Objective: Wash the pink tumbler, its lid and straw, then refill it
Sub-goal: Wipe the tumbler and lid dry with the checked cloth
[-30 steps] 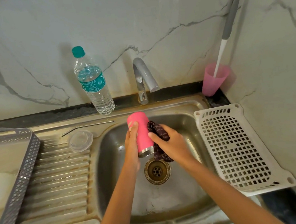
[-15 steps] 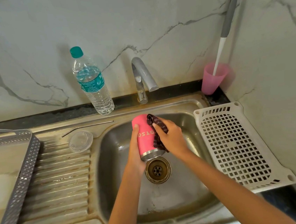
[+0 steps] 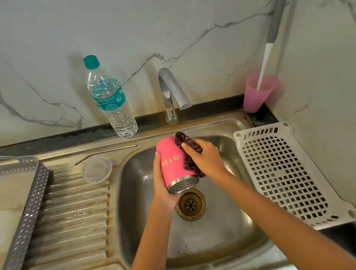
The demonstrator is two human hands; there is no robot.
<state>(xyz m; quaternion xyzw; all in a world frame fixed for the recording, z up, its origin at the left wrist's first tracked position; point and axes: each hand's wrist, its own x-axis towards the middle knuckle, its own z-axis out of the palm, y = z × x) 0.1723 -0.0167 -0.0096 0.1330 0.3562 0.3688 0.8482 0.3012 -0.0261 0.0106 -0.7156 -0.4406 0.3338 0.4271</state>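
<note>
The pink tumbler (image 3: 174, 165) is held tilted over the steel sink (image 3: 223, 238), its metal rim pointing down toward the drain (image 3: 191, 204). My left hand (image 3: 161, 187) grips it from the left and underneath. My right hand (image 3: 207, 158) presses a dark patterned cloth (image 3: 188, 143) against the tumbler's right side. The clear lid (image 3: 97, 170) lies flat on the ribbed drainboard, left of the basin. The metal straw (image 3: 106, 152) lies just behind the lid along the sink's back ledge.
A water bottle (image 3: 112, 104) with a teal cap stands behind the sink, left of the tap (image 3: 172, 91). A pink cup (image 3: 257, 92) holding a long brush is in the back right corner. A white perforated tray (image 3: 286, 174) sits right; a grey basket (image 3: 15, 209) sits left.
The tumbler has turned in my left hand, so its lettering now faces up. My right hand with the cloth has slid up along the tumbler toward its far end.
</note>
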